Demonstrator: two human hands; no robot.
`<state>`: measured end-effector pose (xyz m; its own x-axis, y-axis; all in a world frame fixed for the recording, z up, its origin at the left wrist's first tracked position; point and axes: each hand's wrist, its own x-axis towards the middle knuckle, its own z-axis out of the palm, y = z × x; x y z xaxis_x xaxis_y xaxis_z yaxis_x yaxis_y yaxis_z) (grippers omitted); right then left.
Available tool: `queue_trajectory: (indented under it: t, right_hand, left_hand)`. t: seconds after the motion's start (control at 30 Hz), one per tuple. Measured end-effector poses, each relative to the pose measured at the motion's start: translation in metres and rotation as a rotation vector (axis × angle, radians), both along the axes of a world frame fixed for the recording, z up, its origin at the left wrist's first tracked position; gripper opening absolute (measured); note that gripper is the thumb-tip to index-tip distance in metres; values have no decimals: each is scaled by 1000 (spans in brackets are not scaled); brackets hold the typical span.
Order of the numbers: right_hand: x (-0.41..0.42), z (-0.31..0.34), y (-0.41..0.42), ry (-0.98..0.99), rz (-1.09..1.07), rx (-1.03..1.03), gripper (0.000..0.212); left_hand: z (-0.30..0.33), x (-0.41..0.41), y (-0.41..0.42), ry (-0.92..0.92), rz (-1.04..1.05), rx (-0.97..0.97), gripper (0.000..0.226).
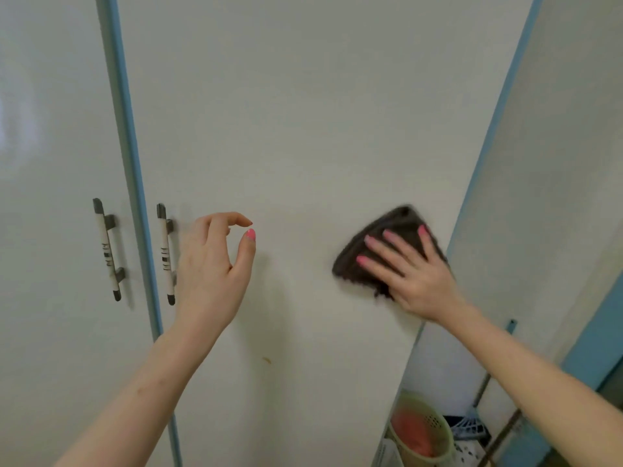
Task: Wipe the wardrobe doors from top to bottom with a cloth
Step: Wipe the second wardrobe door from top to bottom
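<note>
In the head view, a dark cloth (387, 244) is pressed flat against the right wardrobe door (286, 129) by the right hand (414, 274), near the door's right edge and about level with the handles. The fingers of that hand are spread and straight over the cloth, so the grip is open and pressing rather than clasping. The cloth's outline is blurred, which suggests a stroke in progress. The left hand (212, 264) is held up just beside the right door's handle (166, 254); its fingers are loosely curled, thumb and forefinger apart, and nothing is held in it. Whether it touches the door cannot be told. A second handle (108, 249) is seen on the left door (50, 163), beyond a blue-edged seam. A small yellowish mark (266, 359) is visible lower on the right door. At the lower right, past the door's edge, a pale green basket (421, 433) is seen.

The cloth is judged soft, light and limp, likely to bunch or slip on the glossy panel unless it is kept folded under a flat palm; pressure is best applied through its middle. With the cloth at mid-height, the lower part of the door appears yet to be wiped.
</note>
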<state>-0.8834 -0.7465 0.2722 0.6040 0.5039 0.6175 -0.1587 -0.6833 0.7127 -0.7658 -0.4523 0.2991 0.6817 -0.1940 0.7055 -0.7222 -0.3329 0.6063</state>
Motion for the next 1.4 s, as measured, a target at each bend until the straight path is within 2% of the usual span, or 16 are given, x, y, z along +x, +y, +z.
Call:
queue_trajectory:
  t: [0.13, 0.23, 0.3, 0.43, 0.5, 0.57, 0.67, 0.8, 0.9, 0.97, 1.1, 1.2, 1.3, 1.4]
  right_hand:
    - [6, 78, 3, -242, 42, 235, 63]
    - [20, 65, 22, -334, 47, 373, 55]
    - [28, 21, 34, -232, 41, 334, 54]
    - [27, -85, 43, 230, -15, -8, 53]
    - [28, -101, 46, 343, -67, -119, 56]
    - [34, -86, 52, 357, -64, -139, 57]
    - [46, -30, 72, 249, 8, -50, 62]
    - [73, 48, 105, -93, 25, 182, 65]
    - [96, 44, 128, -180, 53, 316, 59]
    - [106, 2, 132, -71, 79, 250, 59]
    - [105, -111, 127, 367, 64, -60, 57]
    - [98, -154, 123, 572, -19, -294, 54]
    - [98, -148, 115, 551, 39, -342, 51]
    - [105, -108, 119, 332, 107, -205, 48]
  left_hand:
    - [1, -4, -5, -25, -33, -31, 20]
    - [-3, -5, -5, -16, -53, -62, 24]
    - [-11, -7, -2, -1, -49, -66, 25]
    - [-30, -6, 11, 35, -2, -32, 17]
    - [-36, -3, 18, 52, 25, -12, 17]
    - [-38, 1, 23, 75, 38, -7, 18]
    - [-39, 3, 26, 104, 42, -10, 18]
    - [-46, 3, 26, 146, 19, -26, 17]
    - [-59, 7, 33, 161, 14, -35, 17]
    - [-68, 10, 40, 187, 23, -20, 16]
    - [-83, 12, 53, 205, 40, 25, 16]
    - [-88, 13, 62, 201, 36, 50, 16]
    - [-92, 17, 69, 232, 23, 52, 15]
    - [-92, 28, 73, 247, 32, 40, 14]
